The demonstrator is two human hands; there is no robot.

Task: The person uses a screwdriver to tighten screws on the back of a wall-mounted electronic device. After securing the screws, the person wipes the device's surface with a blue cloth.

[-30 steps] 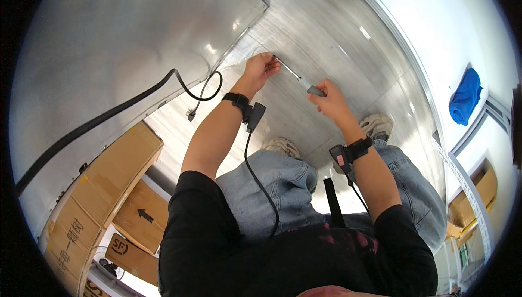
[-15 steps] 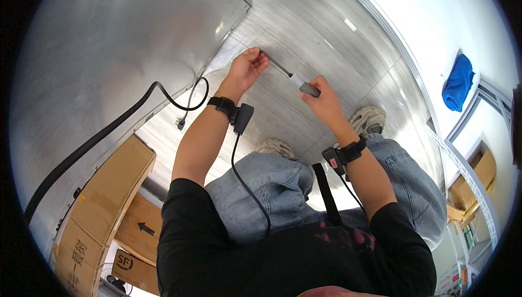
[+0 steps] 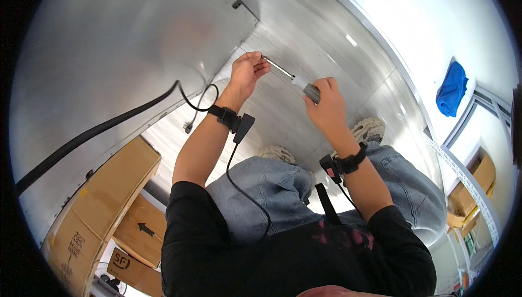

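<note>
A screwdriver (image 3: 280,67) with a long metal shaft and a clear and grey handle is held slantwise above the floor. My right hand (image 3: 328,105) wraps round its handle, at the lower right end. At the shaft's far tip, the thumb and fingers of my left hand (image 3: 248,74) are pinched together on it. Whether a small part sits at the tip between those fingers, I cannot make out. Each wrist wears a black strap with a small black box and a cable.
A large metal cabinet (image 3: 125,41) stands on the left, with a thick black cable (image 3: 98,131) crossing it. A plug (image 3: 188,127) lies on the floor near its edge. Cardboard boxes (image 3: 103,188) are stacked at lower left. A blue cloth (image 3: 452,89) and white shelving (image 3: 462,169) are on the right.
My right hand has turned about the handle, its knuckles now more on top. Both hands and the screwdriver otherwise keep nearly the same place; the whole view has shifted slightly.
</note>
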